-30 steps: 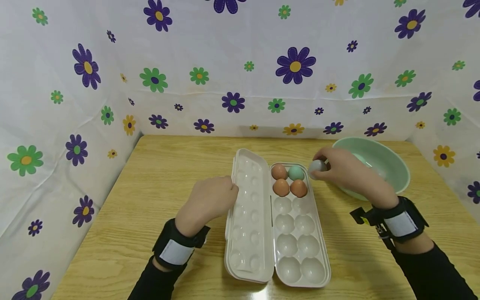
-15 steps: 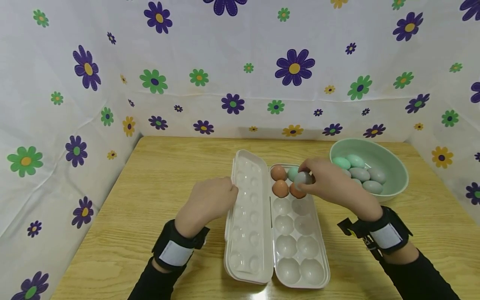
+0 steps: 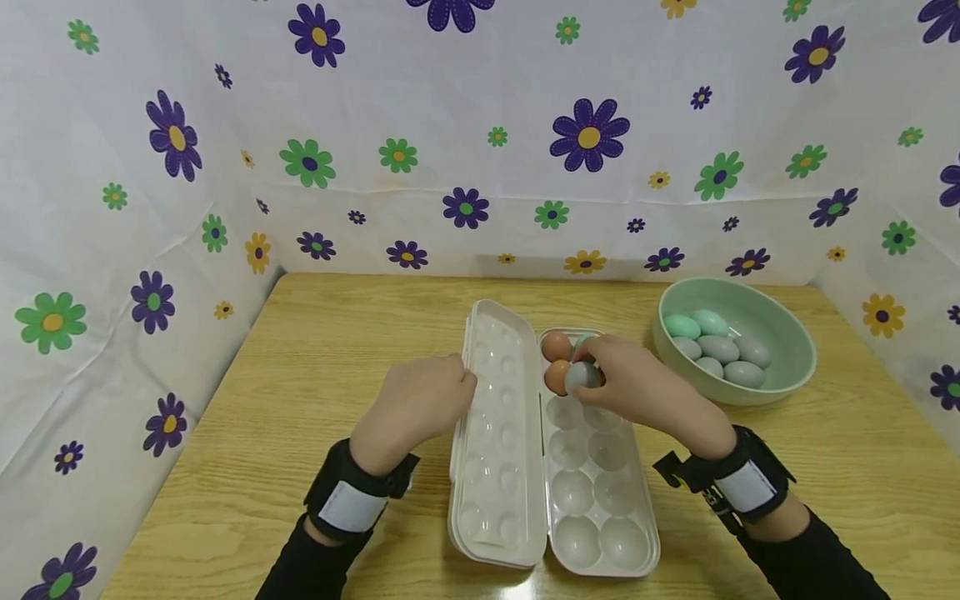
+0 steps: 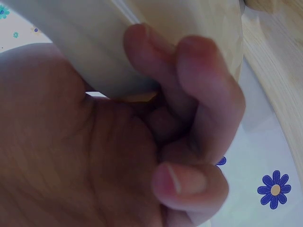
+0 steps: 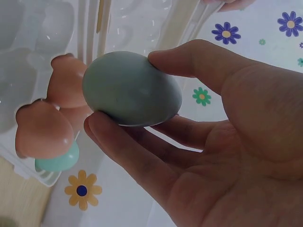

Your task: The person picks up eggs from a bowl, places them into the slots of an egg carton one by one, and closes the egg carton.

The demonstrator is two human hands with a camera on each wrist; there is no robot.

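My right hand (image 3: 645, 387) pinches a grey egg (image 5: 130, 90) between thumb and fingers, above the back rows of an egg carton base (image 3: 573, 492). In the head view the held egg overlaps the brown eggs seated there. Brown eggs (image 5: 45, 130) and a mint-green egg (image 5: 59, 158) sit in the cups, partly hidden by my hand in the head view. On the left, my left hand (image 3: 412, 396) grips the outer edge of the raised carton lid (image 3: 498, 467), fingers curled at its side in the left wrist view.
A pale green bowl (image 3: 798, 375) stands at the back right, holding mint-green eggs (image 3: 682, 326) and several grey eggs (image 3: 744, 374). The wooden table (image 3: 337, 325) meets a flower-patterned cloth (image 3: 480, 125) at the back and sides.
My right hand has brought the grey egg leftward and toward me from beside the bowl to over the carton, uncovering the bowl's eggs. My left hand has stayed at the lid.
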